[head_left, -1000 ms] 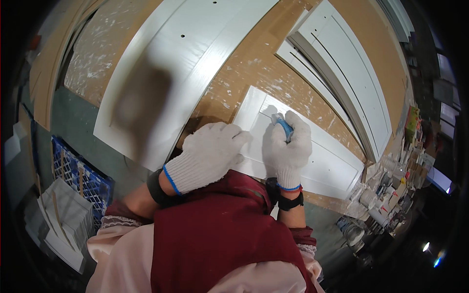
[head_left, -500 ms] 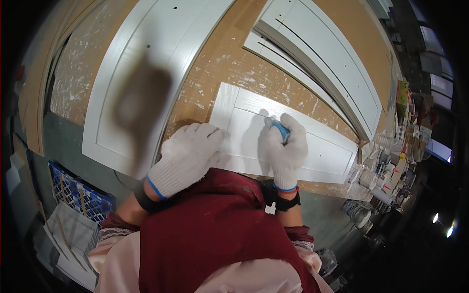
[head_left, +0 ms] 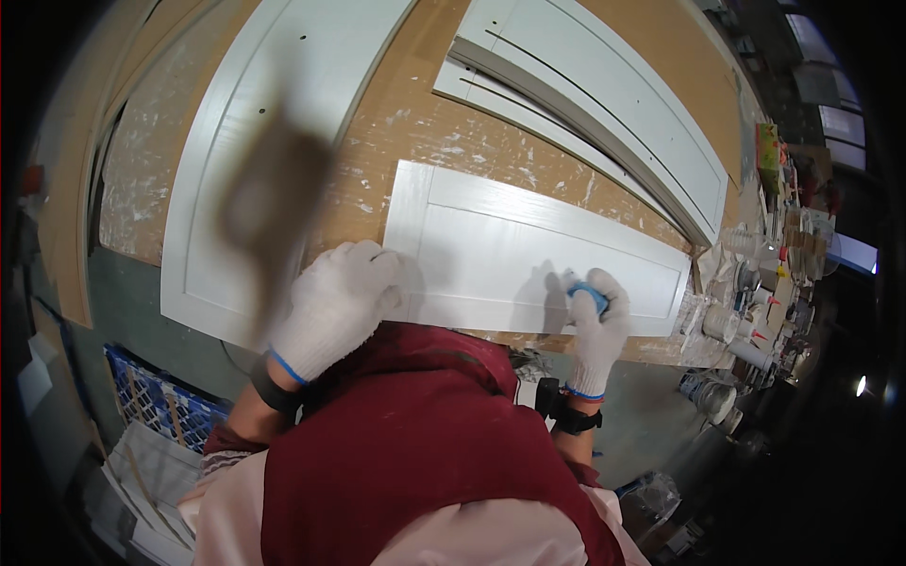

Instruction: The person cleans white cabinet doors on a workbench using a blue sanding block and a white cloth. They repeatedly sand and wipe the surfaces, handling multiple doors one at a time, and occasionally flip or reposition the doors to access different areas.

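Note:
A long white panel [head_left: 481, 241] with a recessed centre lies on the brown work surface in front of me. My right hand [head_left: 601, 316], in a white knitted glove, is closed round a small blue pad [head_left: 591, 296], its kind not clear. It is over the near right part of the panel and casts a shadow there. At the panel's left end, my left hand [head_left: 342, 291], gloved alike, has its fingers curled over the near corner. The underside of that hold is hidden.
A larger white panel [head_left: 212, 208] lies at left, partly covered by a dark blur. Stacked white grooved panels [head_left: 604, 85] lie at the far right. Jars and cups [head_left: 722, 321] crowd the right end. A blue plastic crate [head_left: 156, 396] stands below at left.
My right hand has slid right along the panel with the blue pad. The left hand stays at the panel's left end. The view has shifted a little.

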Demonstrator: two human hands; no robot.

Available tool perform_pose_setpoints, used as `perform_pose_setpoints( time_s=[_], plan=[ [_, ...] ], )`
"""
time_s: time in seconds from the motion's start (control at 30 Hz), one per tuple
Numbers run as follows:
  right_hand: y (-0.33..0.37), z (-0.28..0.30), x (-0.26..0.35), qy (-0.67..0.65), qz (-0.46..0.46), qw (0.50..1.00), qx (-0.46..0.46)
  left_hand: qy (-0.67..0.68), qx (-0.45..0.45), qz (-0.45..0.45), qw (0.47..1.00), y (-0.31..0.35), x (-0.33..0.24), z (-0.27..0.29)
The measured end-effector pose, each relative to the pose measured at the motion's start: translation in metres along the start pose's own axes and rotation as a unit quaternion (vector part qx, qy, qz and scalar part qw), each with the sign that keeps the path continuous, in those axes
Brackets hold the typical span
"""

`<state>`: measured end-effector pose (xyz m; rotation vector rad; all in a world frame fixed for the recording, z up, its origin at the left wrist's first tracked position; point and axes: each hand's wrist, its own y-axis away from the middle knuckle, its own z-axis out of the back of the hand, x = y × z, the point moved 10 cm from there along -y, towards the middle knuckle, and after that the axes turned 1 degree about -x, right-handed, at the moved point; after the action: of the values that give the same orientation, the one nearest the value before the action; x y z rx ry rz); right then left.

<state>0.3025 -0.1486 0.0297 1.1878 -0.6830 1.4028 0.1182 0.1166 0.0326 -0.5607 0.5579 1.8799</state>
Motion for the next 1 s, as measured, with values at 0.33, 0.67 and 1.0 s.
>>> perform_pose_setpoints(
  time_s=[0.33,0.67,1.0],
  plan=[
    [0.049,-0.131,0.022,0.136,0.085,0.936,0.314,-0.044,0.016,0.029,0.998,0.015,0.003,0.005],
    [0.066,-0.153,0.037,0.213,0.174,0.913,0.300,-0.058,0.077,0.040,0.995,0.036,0.006,-0.026],
    [0.085,-0.161,0.058,0.295,0.251,0.885,0.260,-0.018,-0.054,0.019,0.998,0.049,0.015,-0.028]
  ],
)
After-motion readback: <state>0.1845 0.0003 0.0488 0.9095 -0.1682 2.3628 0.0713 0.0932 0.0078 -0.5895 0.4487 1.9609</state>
